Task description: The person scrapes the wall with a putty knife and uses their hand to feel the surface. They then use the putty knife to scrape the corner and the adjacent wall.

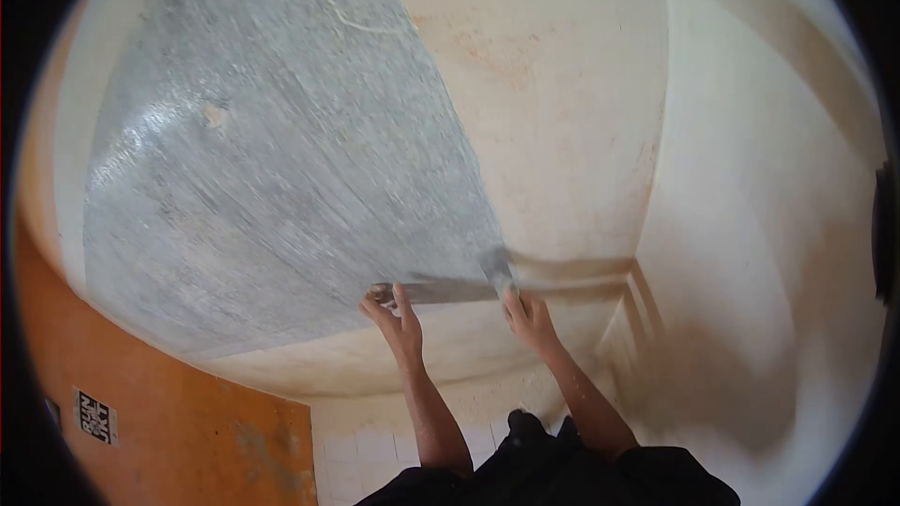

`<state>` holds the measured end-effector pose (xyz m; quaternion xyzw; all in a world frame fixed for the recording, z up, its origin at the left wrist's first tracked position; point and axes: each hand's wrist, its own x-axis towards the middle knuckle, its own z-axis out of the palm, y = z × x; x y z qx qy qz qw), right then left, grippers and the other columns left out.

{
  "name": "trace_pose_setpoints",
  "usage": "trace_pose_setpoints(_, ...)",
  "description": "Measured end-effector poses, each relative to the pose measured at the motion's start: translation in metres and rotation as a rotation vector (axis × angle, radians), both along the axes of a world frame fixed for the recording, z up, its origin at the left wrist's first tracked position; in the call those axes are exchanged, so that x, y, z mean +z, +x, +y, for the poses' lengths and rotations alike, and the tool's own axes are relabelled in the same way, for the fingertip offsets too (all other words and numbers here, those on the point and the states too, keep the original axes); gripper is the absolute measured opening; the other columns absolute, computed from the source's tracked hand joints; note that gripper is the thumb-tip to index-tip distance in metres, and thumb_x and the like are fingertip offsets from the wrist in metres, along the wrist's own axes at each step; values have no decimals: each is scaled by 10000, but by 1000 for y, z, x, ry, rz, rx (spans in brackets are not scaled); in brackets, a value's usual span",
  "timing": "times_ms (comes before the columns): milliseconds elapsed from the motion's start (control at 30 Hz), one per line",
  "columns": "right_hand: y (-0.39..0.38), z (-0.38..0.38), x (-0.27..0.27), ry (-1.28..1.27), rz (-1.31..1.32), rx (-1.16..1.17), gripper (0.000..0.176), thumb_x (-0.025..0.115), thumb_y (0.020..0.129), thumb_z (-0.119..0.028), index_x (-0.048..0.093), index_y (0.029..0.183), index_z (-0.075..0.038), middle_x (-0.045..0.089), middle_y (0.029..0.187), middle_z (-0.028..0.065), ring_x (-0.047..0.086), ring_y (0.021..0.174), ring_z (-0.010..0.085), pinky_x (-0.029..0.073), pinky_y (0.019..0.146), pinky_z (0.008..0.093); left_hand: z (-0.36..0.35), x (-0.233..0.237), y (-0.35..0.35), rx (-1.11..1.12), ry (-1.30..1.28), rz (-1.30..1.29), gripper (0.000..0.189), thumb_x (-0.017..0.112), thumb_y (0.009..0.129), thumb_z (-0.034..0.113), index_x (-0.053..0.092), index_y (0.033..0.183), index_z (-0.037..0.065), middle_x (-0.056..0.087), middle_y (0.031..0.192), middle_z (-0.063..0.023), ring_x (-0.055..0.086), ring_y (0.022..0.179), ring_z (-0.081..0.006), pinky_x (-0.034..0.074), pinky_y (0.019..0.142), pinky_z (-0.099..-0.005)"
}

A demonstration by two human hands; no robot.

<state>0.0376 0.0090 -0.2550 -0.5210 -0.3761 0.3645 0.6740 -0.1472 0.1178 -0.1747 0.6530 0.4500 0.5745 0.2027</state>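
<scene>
My right hand (529,320) is closed round the handle of a putty knife (496,269). Its flat blade lies against the right edge of a grey coated patch (291,150), where the grey meets the cream wall surface (553,112). To the left, my left hand (392,317) pinches a small dark flat piece (382,294) with pale smears, close to the lower part of the grey patch. I cannot tell what kind of thing this piece is. A dark band stretches from it towards the putty knife.
An orange wall (206,431) with a black and white sticker (96,417) is at lower left. A pale wall (750,225) meets the cream surface at right. Whitish tiles (361,450) show at the bottom. A bare spot (216,115) breaks the grey coat.
</scene>
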Motion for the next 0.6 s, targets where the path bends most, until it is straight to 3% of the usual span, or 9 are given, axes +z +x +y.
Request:
trace_pose_setpoints(133,-7,4,-16,1,80,21,447,501,1021,-442,499,748,-88,428,606,-52,388,515,39,318,459,236,-8,4,1,-6,-37,11,345,567,1005,302,469,1160,10,414,1110,-116,478,994,-215,407,848,-373)
trace_pose_setpoints(200,-7,13,18,97,-4,37,461,487,1021,-468,497,754,-93,429,601,-48,404,506,39,329,453,230,-8,3,3,2,-34,13,355,552,1010,340,486,1154,23,425,1116,-104,483,1010,-213,415,848,-375)
trace_pose_setpoints(300,-7,12,63,151,89,90,470,478,1020,-484,499,755,-97,432,597,-44,417,495,39,332,447,228,-16,5,5,-17,-43,15,358,547,1012,366,515,1138,33,452,1120,-93,494,1026,-210,423,840,-371)
trace_pose_setpoints(433,-19,9,21,4,196,101,488,452,1027,-492,503,751,-93,438,596,-40,431,493,46,337,449,229,-29,9,12,-106,-53,65,334,563,1006,328,560,1137,21,503,1132,-111,519,1035,-221,430,833,-366)
trace_pose_setpoints(533,-29,11,55,44,279,214,499,416,1038,-497,511,768,-88,442,591,-35,439,488,57,352,459,227,-35,8,19,-176,-89,100,335,549,1013,311,566,1154,8,508,1146,-123,526,1050,-230,444,844,-360)
trace_pose_setpoints(600,-27,22,87,254,220,204,494,381,1050,-488,524,800,-87,446,600,-33,447,491,67,359,461,236,-39,8,21,-193,-105,105,334,536,1021,302,567,1162,1,514,1156,-125,532,1056,-224,455,840,-346)
